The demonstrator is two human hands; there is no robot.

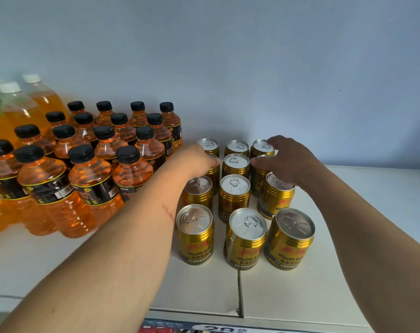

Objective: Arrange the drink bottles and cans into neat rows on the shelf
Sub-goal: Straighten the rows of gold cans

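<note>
Ribbed gold cans (235, 197), silvery round lids

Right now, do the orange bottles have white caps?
No, the orange bottles beside the cans have black caps; only the bigger bottles at the far left have white ones.
</note>
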